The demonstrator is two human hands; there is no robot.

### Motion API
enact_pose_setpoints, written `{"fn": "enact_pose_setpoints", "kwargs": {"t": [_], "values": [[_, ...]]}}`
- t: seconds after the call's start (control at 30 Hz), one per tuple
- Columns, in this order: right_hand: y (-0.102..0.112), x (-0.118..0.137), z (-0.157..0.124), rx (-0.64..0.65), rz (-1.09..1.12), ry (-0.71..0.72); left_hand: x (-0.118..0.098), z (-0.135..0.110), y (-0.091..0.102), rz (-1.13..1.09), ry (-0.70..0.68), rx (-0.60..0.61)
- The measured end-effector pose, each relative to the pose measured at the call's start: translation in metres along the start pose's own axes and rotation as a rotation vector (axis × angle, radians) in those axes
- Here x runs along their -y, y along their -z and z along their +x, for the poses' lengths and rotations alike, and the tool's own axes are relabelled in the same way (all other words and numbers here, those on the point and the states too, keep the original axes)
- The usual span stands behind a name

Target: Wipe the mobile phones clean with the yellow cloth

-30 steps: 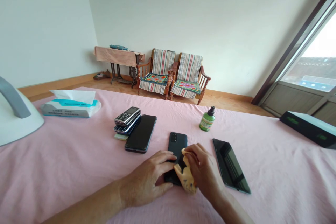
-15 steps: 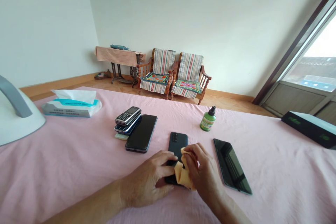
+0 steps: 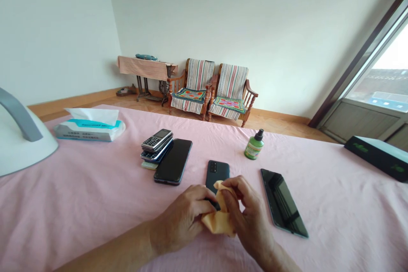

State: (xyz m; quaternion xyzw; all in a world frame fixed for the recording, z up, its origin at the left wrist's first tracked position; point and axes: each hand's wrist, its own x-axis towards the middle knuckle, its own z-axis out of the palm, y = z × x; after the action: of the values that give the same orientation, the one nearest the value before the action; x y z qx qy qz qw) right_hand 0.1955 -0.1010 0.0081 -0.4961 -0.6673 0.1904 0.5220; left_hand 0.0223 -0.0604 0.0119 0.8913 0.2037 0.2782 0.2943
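My right hand (image 3: 247, 210) pinches a crumpled yellow cloth (image 3: 219, 221) near the front of the table. Curled beside it, my left hand (image 3: 183, 219) grips a small black object (image 3: 214, 204), mostly covered by the fingers and cloth. The cloth is around the near side of that object and reaches the left fingertips. Just beyond both hands lies a dark blue smartphone (image 3: 217, 172), back up with its cameras showing; its lower end is hidden.
Left of the hands lie a black smartphone (image 3: 174, 161) and a stack of keypad phones (image 3: 157, 142). A green spray bottle (image 3: 254, 146) stands behind the tablet (image 3: 283, 202) on the right. Farther out are a tissue pack (image 3: 89, 129), a white appliance (image 3: 25, 144) and a dark box (image 3: 372, 157).
The cloth has shifted left and toward me, now touching the left fingers. My left fingers have curled in more, and less of the black object shows. The camera view moved slightly.
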Motion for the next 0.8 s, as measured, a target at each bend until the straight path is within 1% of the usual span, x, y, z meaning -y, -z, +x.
{"fn": "enact_pose_setpoints", "kwargs": {"t": [0.07,0.13,0.23,0.33,0.37,0.5,0.57,0.7,0.8], "values": [[0.000,0.002,-0.002,0.071,0.038,-0.032,0.003,0.000,-0.001,-0.035,0.054,-0.070],[0.000,0.004,-0.003,0.112,0.050,-0.049,0.006,0.000,-0.001,-0.054,0.124,-0.152],[-0.002,0.004,-0.004,0.098,0.021,-0.036,0.007,0.001,-0.001,-0.069,0.218,-0.236],[-0.005,0.004,-0.004,0.046,0.019,-0.037,0.007,0.001,-0.002,-0.203,0.239,-0.237],[-0.006,0.003,-0.005,0.051,0.037,-0.057,0.006,0.001,-0.003,-0.265,0.238,-0.241],[-0.010,-0.001,-0.005,0.174,0.080,-0.182,0.004,0.001,-0.004,-0.455,0.290,-0.275],[-0.012,-0.004,-0.005,0.190,0.058,-0.186,0.002,0.001,-0.005,-0.486,0.314,-0.272],[-0.010,-0.007,-0.003,0.129,-0.003,-0.116,0.000,0.001,-0.004,-0.413,0.296,-0.270],[-0.002,-0.011,0.001,0.011,-0.078,-0.094,0.002,0.000,-0.003,-0.350,0.286,-0.282]]}}
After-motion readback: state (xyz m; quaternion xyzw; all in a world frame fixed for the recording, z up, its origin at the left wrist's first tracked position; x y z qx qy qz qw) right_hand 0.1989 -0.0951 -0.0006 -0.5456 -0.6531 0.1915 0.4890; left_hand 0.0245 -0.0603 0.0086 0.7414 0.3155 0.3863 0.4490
